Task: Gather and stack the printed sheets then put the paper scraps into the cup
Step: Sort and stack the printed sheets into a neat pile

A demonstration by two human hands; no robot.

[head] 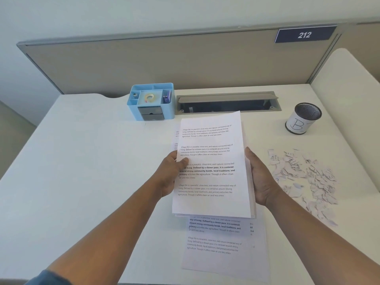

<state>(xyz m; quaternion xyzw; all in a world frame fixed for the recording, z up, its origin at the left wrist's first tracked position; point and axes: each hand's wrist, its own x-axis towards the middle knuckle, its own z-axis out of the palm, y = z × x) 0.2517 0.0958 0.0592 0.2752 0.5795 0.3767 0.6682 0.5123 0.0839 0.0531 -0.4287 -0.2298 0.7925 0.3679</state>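
Printed sheets (211,167) gripped by left hand (170,173) and right hand (260,177) fingers | white surface (82,161), beige partition (164,62) | one cup (304,118), one scrap pile (304,177), one organizer (151,100)

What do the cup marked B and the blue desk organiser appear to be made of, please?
The round black cup with the white B label looks like matt metal mesh: a fine grid shows inside its rim, and the wrap seems to be paper with handwriting. The light blue box-shaped desk organiser looks like smooth moulded plastic, with rounded corners and an even, slightly glossy colour; its dark front drawer may be plastic too.
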